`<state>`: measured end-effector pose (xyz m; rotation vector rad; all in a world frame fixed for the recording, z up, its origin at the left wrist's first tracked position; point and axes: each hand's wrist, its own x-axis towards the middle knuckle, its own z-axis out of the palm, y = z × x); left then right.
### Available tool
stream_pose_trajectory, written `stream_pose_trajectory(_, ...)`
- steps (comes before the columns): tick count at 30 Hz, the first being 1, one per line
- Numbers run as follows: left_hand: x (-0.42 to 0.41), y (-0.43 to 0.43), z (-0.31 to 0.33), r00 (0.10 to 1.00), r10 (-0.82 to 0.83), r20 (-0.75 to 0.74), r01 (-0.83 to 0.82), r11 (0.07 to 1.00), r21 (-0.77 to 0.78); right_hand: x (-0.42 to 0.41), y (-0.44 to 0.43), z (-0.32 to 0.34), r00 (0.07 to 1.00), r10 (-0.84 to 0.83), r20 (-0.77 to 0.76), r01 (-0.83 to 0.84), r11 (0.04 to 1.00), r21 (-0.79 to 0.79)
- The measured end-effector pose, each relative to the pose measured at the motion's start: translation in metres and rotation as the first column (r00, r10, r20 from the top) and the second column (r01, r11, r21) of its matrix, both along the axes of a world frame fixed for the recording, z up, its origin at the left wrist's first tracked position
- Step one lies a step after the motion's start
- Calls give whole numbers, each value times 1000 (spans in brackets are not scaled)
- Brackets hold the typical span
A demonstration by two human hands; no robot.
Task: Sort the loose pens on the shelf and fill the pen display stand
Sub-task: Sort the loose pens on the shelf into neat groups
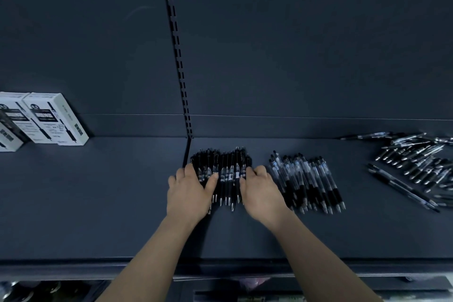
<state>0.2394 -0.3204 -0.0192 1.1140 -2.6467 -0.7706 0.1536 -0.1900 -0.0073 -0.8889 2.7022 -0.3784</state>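
A tight row of black pens (226,169) lies on the dark shelf (98,191), tips toward me. My left hand (190,189) presses against the row's left side and my right hand (263,191) against its right side, fingers curled over the outer pens. A second sorted row of clear-barrelled pens with black grips (308,179) lies just to the right of my right hand. Farther right a loose heap of mixed pens (416,162) is scattered. No display stand is in view.
Two white pen boxes (46,117) stand at the back left of the shelf. A slotted upright (180,56) divides the back panel. The shelf's front edge (220,262) runs below my forearms, with a lower shelf dimly visible underneath.
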Motion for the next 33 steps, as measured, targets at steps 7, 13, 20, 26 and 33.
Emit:
stream_pose_trajectory(7, 0, 2, 5, 999, 6, 52, -5, 1000, -27, -1, 4, -8, 999, -32, -39, 31, 999, -36)
stream_pose_trajectory(13, 2, 1, 7, 997, 6, 71, -3, 999, -33, 0, 7, -7, 998, -50, -32, 49, 997, -54)
stream_pose_trajectory(20, 3, 3, 8, 997, -27, 68, 27, 1000, -3, 1, 8, -6, 998, -63, -14, 62, 996, -61)
stream_pose_trajectory(26, 0, 2, 9, 997, -35, 73, 37, 999, -24, 0, 10, -4, 998, -62, 5, 62, 994, -89)
stream_pose_trajectory(33, -5, 13, 18, 992, -86, 87, 103, 970, -218, -1, 17, 3, 999, -36, -11, 34, 986, -166)
